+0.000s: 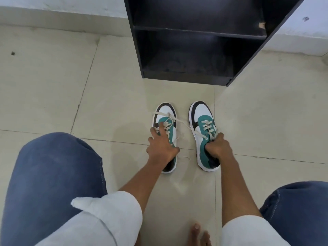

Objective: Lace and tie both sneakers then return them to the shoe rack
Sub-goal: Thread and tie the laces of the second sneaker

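Two white, teal and black sneakers stand side by side on the tiled floor, toes pointing at the black shoe rack. My left hand lies over the left sneaker, fingers spread across its loose cream laces and thumb hooked round its right side. My right hand grips the right sneaker at its opening, fingers curled inside behind the tongue. A lace end trails from the right sneaker toward the left one.
The rack stands open-fronted with two dark shelves, its lower shelf just beyond the sneakers. My knees in blue jeans frame the view on both sides. A bare foot shows at the bottom edge. White wall base runs behind.
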